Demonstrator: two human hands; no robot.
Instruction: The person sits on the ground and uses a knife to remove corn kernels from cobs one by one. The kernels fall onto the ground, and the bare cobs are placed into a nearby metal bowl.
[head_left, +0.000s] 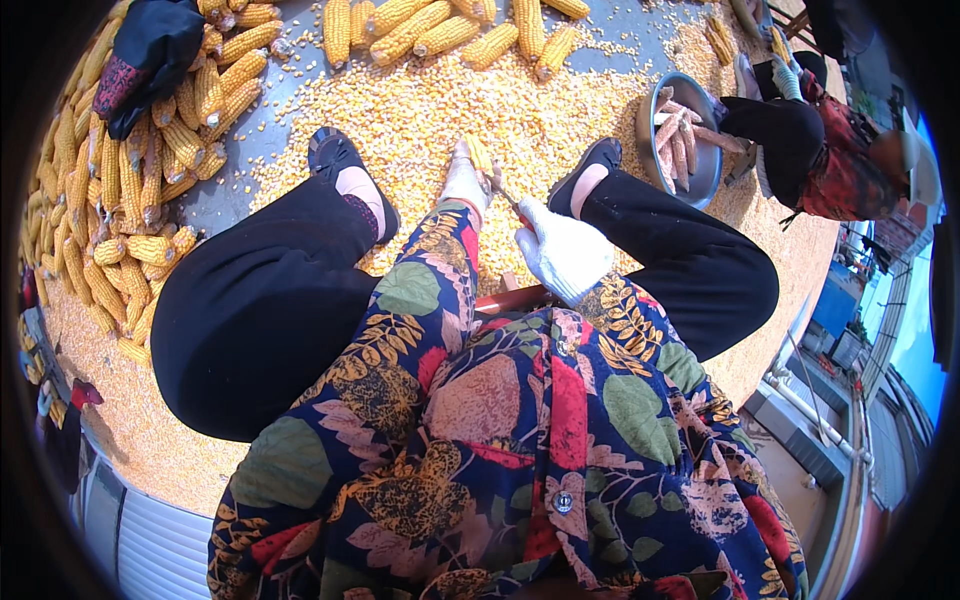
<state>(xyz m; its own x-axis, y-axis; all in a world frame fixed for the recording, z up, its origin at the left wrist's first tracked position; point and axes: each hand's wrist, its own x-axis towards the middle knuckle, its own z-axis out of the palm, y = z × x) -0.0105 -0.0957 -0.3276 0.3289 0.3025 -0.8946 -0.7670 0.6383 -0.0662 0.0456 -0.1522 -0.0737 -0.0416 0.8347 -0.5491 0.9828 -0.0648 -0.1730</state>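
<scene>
In a pale glove, my left hand (466, 178) is closed around a yellow corn cob (478, 152), whose upper end shows above the fingers. My right hand (566, 247), in a white knitted glove, grips a hand tool (507, 196) with a thin metal shaft and a reddish handle. The tool's metal tip lies against or close beside the cob; its exact shape is too small to tell. Loose corn kernels (405, 112) cover the ground under and around both hands, between my two feet.
A large heap of corn cobs (127, 172) lies at the left, with a dark cloth bundle (154, 60) on it. More whole cobs (420, 30) lie ahead. At the right stands a metal basin (703, 191) holding stripped cobs (679, 139), beside a seated person (817, 150) wearing gloves.
</scene>
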